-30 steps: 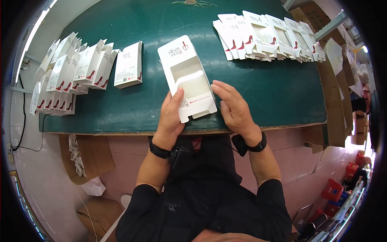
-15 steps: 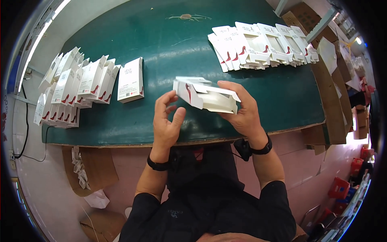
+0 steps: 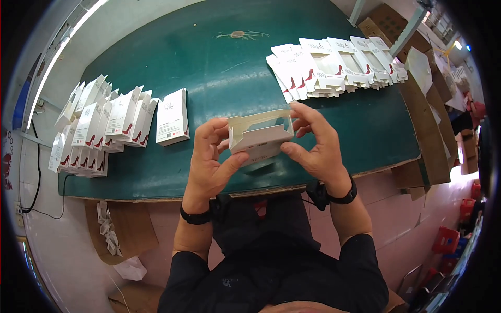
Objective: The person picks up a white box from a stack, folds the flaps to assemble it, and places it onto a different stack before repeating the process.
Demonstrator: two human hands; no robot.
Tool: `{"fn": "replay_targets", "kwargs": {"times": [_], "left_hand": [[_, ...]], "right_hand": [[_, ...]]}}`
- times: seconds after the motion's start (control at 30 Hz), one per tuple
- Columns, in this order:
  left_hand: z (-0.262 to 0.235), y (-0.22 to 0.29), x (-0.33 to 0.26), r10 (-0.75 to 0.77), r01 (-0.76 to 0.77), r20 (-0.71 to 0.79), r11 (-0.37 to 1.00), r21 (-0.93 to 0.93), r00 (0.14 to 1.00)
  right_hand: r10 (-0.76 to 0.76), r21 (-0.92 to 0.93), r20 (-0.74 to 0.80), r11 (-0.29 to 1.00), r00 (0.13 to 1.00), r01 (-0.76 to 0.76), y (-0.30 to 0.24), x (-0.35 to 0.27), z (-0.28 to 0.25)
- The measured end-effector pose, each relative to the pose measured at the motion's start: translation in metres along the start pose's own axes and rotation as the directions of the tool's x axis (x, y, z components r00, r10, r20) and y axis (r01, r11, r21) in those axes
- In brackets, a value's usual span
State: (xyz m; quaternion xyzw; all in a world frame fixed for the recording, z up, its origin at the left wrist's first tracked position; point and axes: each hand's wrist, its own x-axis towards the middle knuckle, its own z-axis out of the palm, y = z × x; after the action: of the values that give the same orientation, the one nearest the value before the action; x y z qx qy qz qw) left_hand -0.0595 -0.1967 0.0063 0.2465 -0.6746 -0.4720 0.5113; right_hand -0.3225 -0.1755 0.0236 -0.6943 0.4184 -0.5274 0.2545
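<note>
A white carton [image 3: 261,141] with an open end and raised flaps is held above the green table [image 3: 209,68], and I can see into it. My left hand [image 3: 211,156] grips its left side, thumb low on the near face and fingers at the left edge. On the opposite side my right hand [image 3: 315,143] grips it, thumb on the near face and fingers at the top right corner. A closed white box [image 3: 172,117] lies on the table left of my hands.
At the left stand several folded-up white boxes [image 3: 96,122] with red shoe prints. Flattened white cartons [image 3: 334,68] lie overlapping at the far right. Brown cardboard [image 3: 425,120] borders the table's right edge. A cardboard box [image 3: 122,229] with white scraps sits below the left front edge.
The carton has been turned so its open end faces up toward me. My left hand, apart from it before, now grips its left side. My right hand has shifted its hold.
</note>
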Motion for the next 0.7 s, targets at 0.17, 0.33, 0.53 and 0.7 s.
{"fn": "replay_targets", "kwargs": {"times": [0.17,0.33,0.53,0.7], "left_hand": [[0.000,0.001,0.000,-0.026,0.025,-0.017,1.000,-0.015,1.000],[0.001,0.000,0.000,-0.048,0.048,-0.015,0.999,-0.002,0.999],[0.000,-0.006,-0.002,-0.001,0.001,0.000,0.999,0.054,1.000],[-0.002,0.000,0.000,0.068,-0.073,0.045,0.992,0.101,0.997]], "right_hand": [[-0.398,-0.132,-0.048,0.912,0.916,0.389,-0.003,0.013,-0.005],[-0.271,-0.078,0.107,0.957,0.956,0.280,-0.014,0.021,-0.005],[-0.112,0.171,0.069,0.980,0.991,0.098,-0.008,0.010,-0.006],[-0.029,0.192,0.071,0.981,0.997,0.015,-0.013,0.011,-0.007]]}}
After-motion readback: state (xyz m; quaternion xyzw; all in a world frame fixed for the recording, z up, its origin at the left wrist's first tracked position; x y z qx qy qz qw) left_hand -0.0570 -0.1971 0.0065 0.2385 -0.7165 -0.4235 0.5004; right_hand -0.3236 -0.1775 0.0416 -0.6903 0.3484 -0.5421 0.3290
